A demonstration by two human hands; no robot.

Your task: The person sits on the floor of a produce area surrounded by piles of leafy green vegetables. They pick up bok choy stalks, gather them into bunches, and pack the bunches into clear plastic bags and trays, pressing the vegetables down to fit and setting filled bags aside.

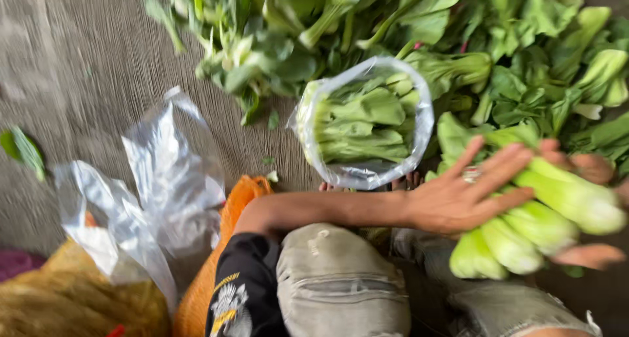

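Loose two-hand grip, left hand (468, 193) and right hand (590, 209) grasping bok choy bunch (544, 222) at 3 o'clock, could spill stalks short of the open plastic bag (364, 122).

Bok choy (544, 219) in my hands: stems smooth, waxy, pale green, slight sheen. Leaf pile (524, 68): matt, dark green, crinkled. Bag (422, 124) around packed greens: thin clear plastic, glossy, rim rolled. Loose bags (167, 180): same clear film, crumpled, shiny with white glare. Mesh sack (213, 284): orange plastic netting, coarse. Floor (78, 68): grey concrete, rough, matt. Ring (471, 174) on my left hand (458, 196): metal, pale shine. My trousers (334, 284): worn grey cloth, frayed. Sleeve (239, 291): black cloth, printed.
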